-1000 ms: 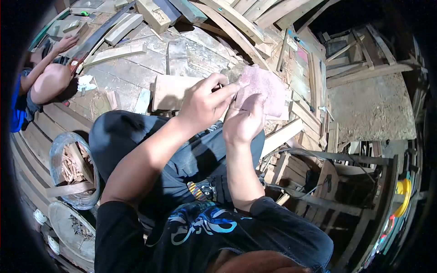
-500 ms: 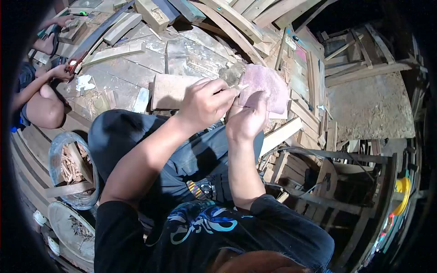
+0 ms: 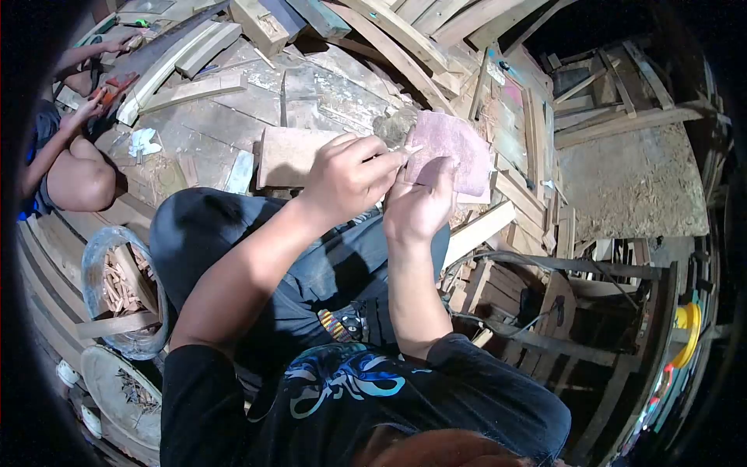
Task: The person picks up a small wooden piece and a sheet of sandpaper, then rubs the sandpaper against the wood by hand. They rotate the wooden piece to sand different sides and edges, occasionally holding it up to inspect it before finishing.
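A pinkish sheet that looks like sandpaper point(image 3: 459, 144) lies curved over the fingers of my right hand point(image 3: 422, 206). My right thumb presses on its near edge, so this hand is closed on it. From the left, my left hand point(image 3: 350, 175) pinches a small pale wooden piece point(image 3: 412, 149), whose tip rests at the sheet's left edge. Most of that piece is hidden by the fingers. Behind my left hand sits a light wooden block point(image 3: 288, 152), partly covered by the hand.
To the left, a bucket point(image 3: 92, 268) holds many small wooden pegs; below it stands a basin point(image 3: 101, 381). Another person's hand point(image 3: 95, 101) grips a red tool point(image 3: 118, 84). Timber beams point(image 3: 389, 31) cross the far side. At right is a wooden board point(image 3: 630, 183).
My hands have barely moved; the sheet and wooden piece shift slightly. At the far left, the other person's hand and red tool have moved up and left.
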Demonstrator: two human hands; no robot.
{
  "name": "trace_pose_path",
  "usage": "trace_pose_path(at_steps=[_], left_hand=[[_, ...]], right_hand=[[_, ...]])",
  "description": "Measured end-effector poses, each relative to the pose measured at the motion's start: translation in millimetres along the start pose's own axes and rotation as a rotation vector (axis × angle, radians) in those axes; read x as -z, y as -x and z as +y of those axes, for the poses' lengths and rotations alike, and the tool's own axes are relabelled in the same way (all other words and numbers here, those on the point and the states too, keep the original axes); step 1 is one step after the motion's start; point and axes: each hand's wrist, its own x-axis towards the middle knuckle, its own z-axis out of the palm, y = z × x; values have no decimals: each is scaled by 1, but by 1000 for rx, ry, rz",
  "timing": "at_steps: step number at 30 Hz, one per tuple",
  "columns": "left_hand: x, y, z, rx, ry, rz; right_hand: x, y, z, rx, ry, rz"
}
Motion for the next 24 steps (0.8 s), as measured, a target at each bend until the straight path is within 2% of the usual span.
trace_pose_path(at_steps=[4, 11, 15, 18, 22, 24], left_hand=[[2, -6, 5, -29, 19, 46], [1, -3, 5, -23, -24, -16], [0, -5, 2, -43, -25, 41], [2, -6, 6, -54, 5, 30], [0, -6, 8, -60, 3, 6], [-1, -8, 7, -68, 2, 27]], right_hand=[[3, -5, 2, -11, 1, -22], [-3, -13, -6, 42, -2, -70], [-7, -5, -2, 32, 6, -12], [-5, -3, 0, 2, 51, -72], [-12, -8, -11, -49, 47, 4], [-16, -7, -7, 8, 47, 10]])
